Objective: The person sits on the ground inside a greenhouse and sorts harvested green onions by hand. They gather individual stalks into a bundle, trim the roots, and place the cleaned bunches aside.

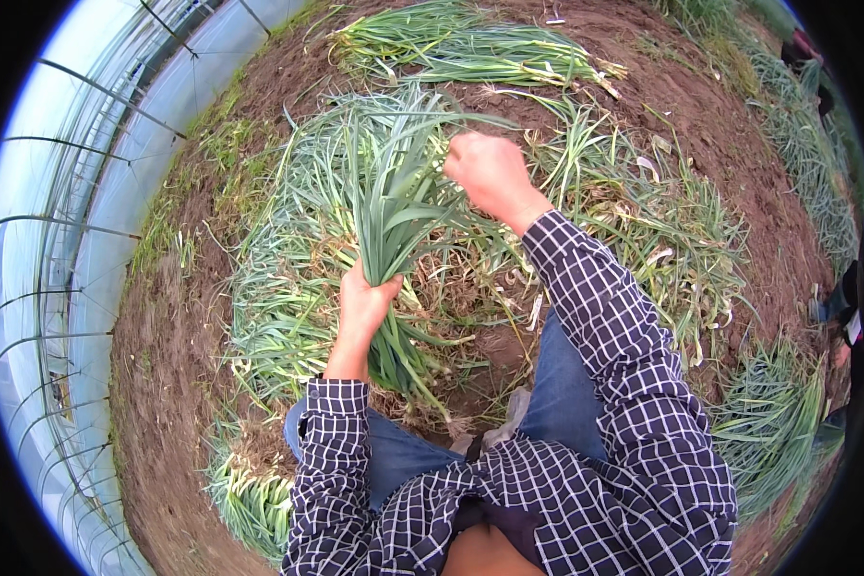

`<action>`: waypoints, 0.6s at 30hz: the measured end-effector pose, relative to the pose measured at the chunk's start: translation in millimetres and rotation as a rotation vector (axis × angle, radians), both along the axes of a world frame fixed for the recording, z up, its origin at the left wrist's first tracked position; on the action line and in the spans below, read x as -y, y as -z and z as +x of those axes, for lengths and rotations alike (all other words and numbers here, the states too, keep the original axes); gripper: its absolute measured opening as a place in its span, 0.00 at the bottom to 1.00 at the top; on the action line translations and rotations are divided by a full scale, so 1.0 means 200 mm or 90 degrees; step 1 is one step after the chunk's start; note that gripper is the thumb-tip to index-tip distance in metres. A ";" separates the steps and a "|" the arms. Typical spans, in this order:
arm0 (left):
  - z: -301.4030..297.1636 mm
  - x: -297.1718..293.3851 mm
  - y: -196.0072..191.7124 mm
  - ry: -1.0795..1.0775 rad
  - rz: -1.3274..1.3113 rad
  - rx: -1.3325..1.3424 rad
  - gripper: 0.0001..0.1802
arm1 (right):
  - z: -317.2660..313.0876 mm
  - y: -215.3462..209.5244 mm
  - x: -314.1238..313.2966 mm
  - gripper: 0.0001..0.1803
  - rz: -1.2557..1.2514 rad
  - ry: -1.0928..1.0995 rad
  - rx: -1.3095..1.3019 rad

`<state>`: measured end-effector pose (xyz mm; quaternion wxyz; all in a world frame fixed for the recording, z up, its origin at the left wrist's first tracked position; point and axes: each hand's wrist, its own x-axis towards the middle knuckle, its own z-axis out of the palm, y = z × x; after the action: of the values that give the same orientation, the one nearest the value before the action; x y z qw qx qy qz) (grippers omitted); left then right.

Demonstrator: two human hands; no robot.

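Note:
My left hand [367, 300] is wrapped round the middle of a thick bunch of green onions [389, 216]. The long blue-green leaves fan upward from the fist, and the paler stems with roots hang below it, between my knees. My right hand [492, 173] is closed beside the leaf tips, to the right of the bunch. One long leaf runs just above its knuckles. Its fingertips are turned away, so what they pinch, if anything, is hidden. More green onions [288, 326] lie in a heap on the left, around and beyond the held bunch.
Loose leaves and trimmings [662, 230] litter the brown soil [182, 384] on the right. Laid-out bundles of green onions [490, 48] lie at the far side, with another pile [768, 422] at the right. A plastic-covered greenhouse wall [58, 211] curves along the left. Other people show partly at the right rim.

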<state>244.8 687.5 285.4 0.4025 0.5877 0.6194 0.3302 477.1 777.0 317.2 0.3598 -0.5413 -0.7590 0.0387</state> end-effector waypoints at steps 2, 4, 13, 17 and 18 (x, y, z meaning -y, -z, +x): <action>0.02 0.01 0.01 0.026 -0.006 0.002 0.14 | 0.02 0.03 -0.05 0.13 0.106 0.069 -0.056; 0.06 0.02 0.01 0.067 0.017 0.029 0.14 | 0.04 0.05 -0.06 0.13 0.050 0.117 -0.067; 0.00 0.03 0.03 0.034 -0.003 0.047 0.14 | 0.25 0.09 -0.14 0.10 0.039 0.220 -0.091; 0.04 0.04 -0.03 0.036 -0.006 0.031 0.14 | 0.16 0.01 -0.10 0.16 -0.155 -0.058 -0.231; 0.05 0.04 -0.05 0.036 -0.011 0.028 0.14 | 0.14 0.05 -0.10 0.16 -0.154 -0.108 -0.259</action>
<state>254.0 679.1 294.6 0.4303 0.5940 0.5963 0.3264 504.7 797.5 306.4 0.4331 -0.4958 -0.7037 0.2673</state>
